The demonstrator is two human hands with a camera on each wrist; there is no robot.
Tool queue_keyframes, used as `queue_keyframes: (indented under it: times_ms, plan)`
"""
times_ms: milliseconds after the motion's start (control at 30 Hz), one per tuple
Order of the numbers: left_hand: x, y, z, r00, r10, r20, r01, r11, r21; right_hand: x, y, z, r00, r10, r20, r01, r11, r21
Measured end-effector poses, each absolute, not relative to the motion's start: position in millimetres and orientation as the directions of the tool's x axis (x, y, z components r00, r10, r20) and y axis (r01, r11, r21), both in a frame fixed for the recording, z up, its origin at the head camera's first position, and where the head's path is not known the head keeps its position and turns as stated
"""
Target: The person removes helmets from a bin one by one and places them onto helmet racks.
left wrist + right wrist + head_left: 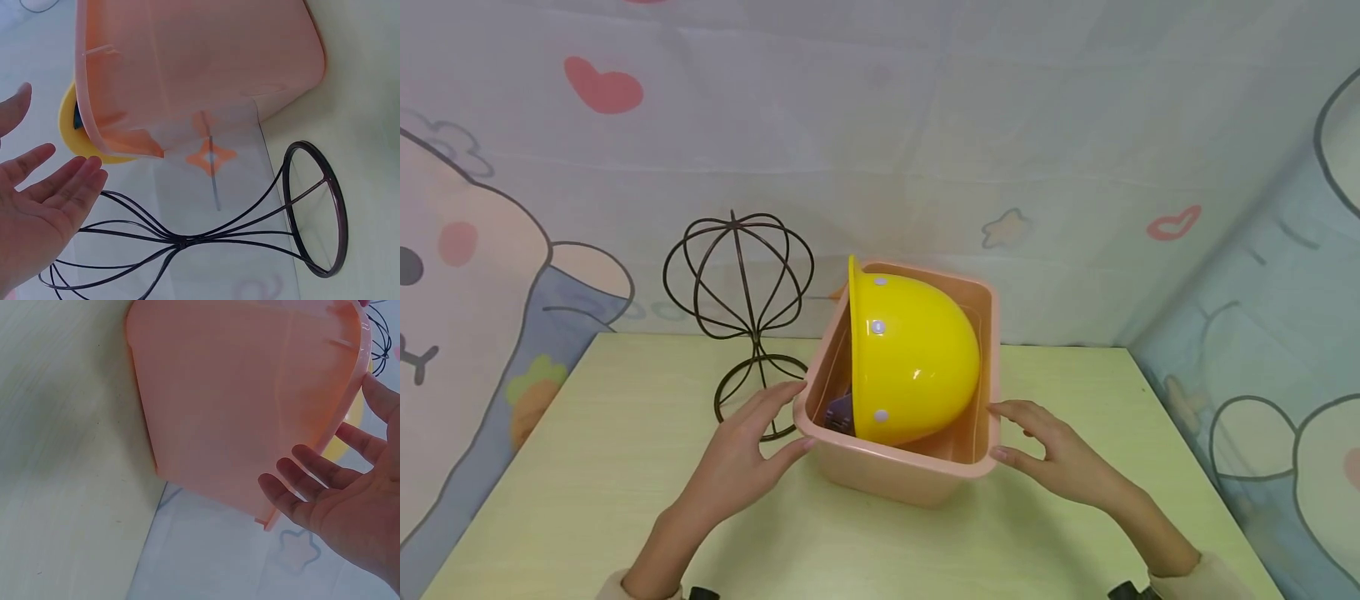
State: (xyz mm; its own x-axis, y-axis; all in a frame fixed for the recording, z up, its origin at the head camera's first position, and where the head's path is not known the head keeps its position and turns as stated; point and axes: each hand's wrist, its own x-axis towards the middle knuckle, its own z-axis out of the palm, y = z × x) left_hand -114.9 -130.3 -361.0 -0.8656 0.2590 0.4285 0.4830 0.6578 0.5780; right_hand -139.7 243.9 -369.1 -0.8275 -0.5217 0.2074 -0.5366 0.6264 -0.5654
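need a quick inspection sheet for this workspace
Surface: pale tabletop
Job things: open-topped pink bin holding a yellow helmet on its side; small dark item near the helmet's opening, partly hidden
Clutter: black wire stand, upright, left of the bin
Hands: left hand beside the bin, contact unclear; right hand appears to touch its rim
Cables: nothing seen
Surroundings: cloth backdrop printed with hearts, stars and cartoon figures
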Motion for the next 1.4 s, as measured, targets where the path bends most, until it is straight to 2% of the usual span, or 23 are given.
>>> queue_keyframes:
  times_ms: [267,533,800,1400]
  plan:
    - [-124.3,-121.3,-353.3,-0.856,0.305,0.417,0.508,0.644,0.571,-140.3,244.4,-368.3,-0.835,-0.516,0.190,-0.519,0.626,-0.582]
    - [-132.5,-114.2,-344.9,-0.842,0.321,0.434,0.534,0.614,0.582,-140.7,244.0,-367.5,-0.814,-0.538,0.221,-0.560,0.622,-0.548]
    - [-142.9,-104.5,-340.4,-0.872,0.338,0.354,0.489,0.608,0.625,-141.4,244.0,-368.2,-0.814,-0.540,0.213,-0.557,0.622,-0.550]
    - [-166.7,-88.3,-332.0,-0.859,0.385,0.336,0.498,0.478,0.724,-141.7,244.1,-366.7,-0.821,-0.537,0.196,-0.543,0.626,-0.560]
